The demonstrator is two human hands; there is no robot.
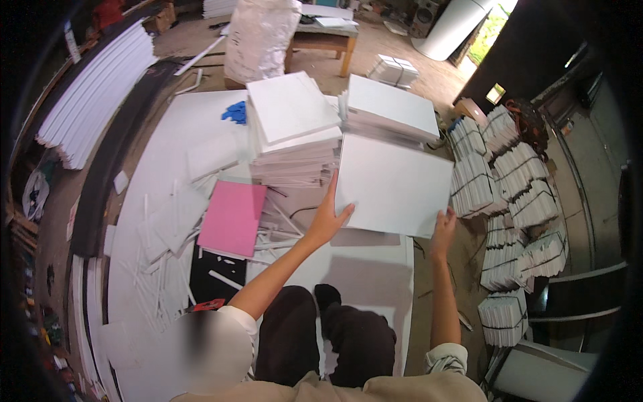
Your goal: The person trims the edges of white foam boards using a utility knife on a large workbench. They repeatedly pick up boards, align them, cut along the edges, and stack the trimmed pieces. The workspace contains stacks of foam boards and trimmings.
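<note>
A white rectangular panel (395, 184) is held up in front of me, slightly tilted. My left hand (328, 218) grips its left edge, with the thumb on the upper face. At its lower right corner my right hand (442, 231) is closed on the edge. The fingers beneath the panel are hidden. Just beyond it stand a tall stack of white panels (291, 110) on the left and another white stack (392, 107) behind. A pink sheet (232, 218) lies to the left of my left forearm.
White offcut strips (164, 268) litter the left side of the white work surface (151, 147). A blue glove-like item (234, 112) lies near its far edge. Strapped white bundles (495, 248) line the right. A wrapped white sack (261, 43) and a wooden table (325, 40) stand at the back.
</note>
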